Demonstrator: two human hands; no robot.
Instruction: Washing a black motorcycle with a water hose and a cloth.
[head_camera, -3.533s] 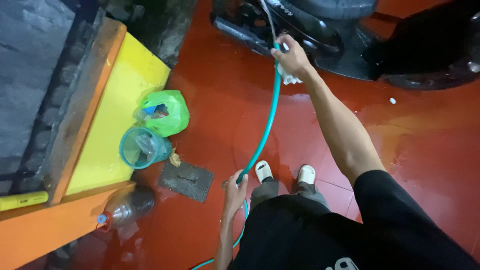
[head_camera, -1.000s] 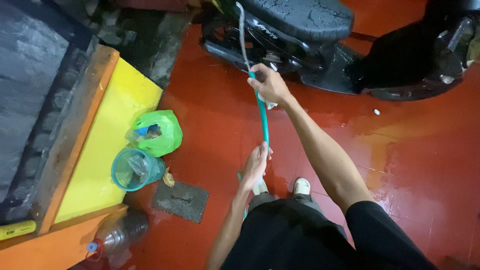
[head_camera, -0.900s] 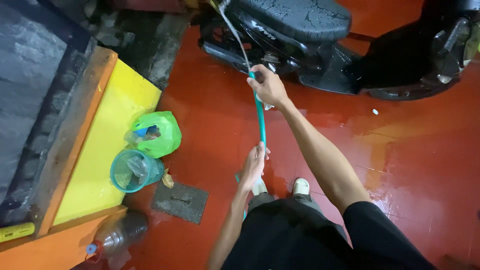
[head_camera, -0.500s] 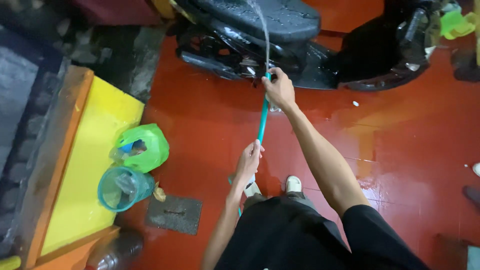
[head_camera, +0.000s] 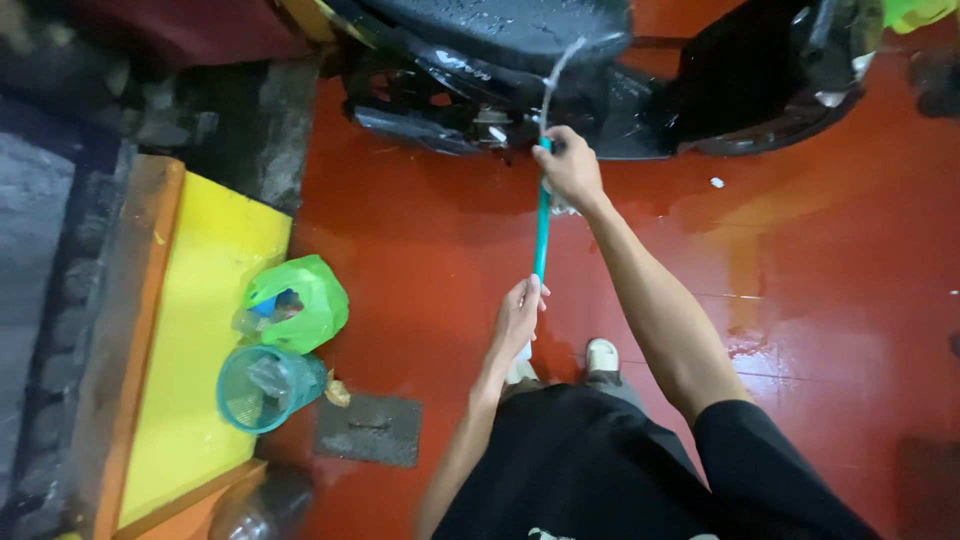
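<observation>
A teal garden hose (head_camera: 541, 225) runs up between my two hands. My right hand (head_camera: 570, 166) grips its end, with a bit of white cloth under the palm. A thin jet of water arcs from the hose end onto the wet black seat of a scooter (head_camera: 520, 40) parked across the top of the view. Lower down, my left hand (head_camera: 518, 318) is closed around the hose near my feet in pale slippers. The rest of the hose is hidden behind my black shorts.
The floor is wet red tile (head_camera: 820, 260). At left a yellow and orange ramp (head_camera: 190, 330) rises beside a dark drain channel. Beside it lie a green plastic bag (head_camera: 300, 300), a teal mesh basket (head_camera: 265, 387), a dark floor mat (head_camera: 368, 430) and a large bottle (head_camera: 262, 505).
My left hand slid up the hose from near my feet. The view swung toward the scooter, and the water jet now lands on its seat.
</observation>
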